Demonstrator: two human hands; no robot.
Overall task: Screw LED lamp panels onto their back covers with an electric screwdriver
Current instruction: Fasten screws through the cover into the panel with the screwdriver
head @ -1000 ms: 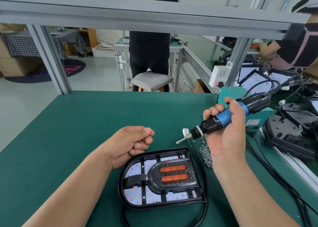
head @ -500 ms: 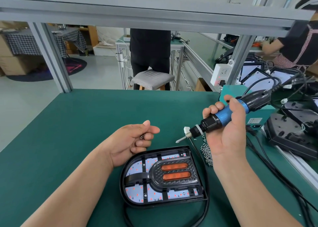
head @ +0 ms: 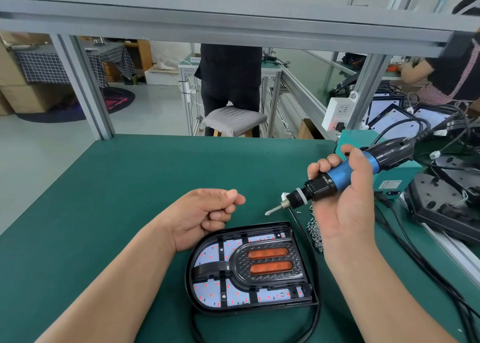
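At the near edge of the green bench mat (head: 109,212), the LED lamp panel (head: 210,257) lies flat in its black back cover (head: 191,288), a white board dotted with red. A raised black centre piece carries two orange strips (head: 268,253). A black cable (head: 315,316) curves round the cover's 3 o'clock side and under its near edge.

The left hand (head: 207,212) hovers just past the cover's 11 o'clock corner. Its fingers are curled into the palm and the thumb is laid against the forefinger. From here I cannot tell whether anything is pinched between them.

The right hand (head: 348,202) is wrapped round the blue barrel of the electric screwdriver (head: 345,173), at 1 o'clock from the lamp. The tool is held in the air on a slant, its bit (head: 271,211) pointing toward 8 o'clock and clear of the cover. Its lead runs off toward 2 o'clock.

A little heap of screws (head: 315,231) sits on the mat just beside the cover at 2 o'clock, partly hidden by that hand. A teal box (head: 394,176) stands behind the screwdriver, and black lamp housings (head: 441,199) are piled at the bench's 3 o'clock edge. At 12 o'clock, beyond the bench, is a grey-cushioned stool (head: 233,120) with a person in black (head: 231,69) standing behind it.
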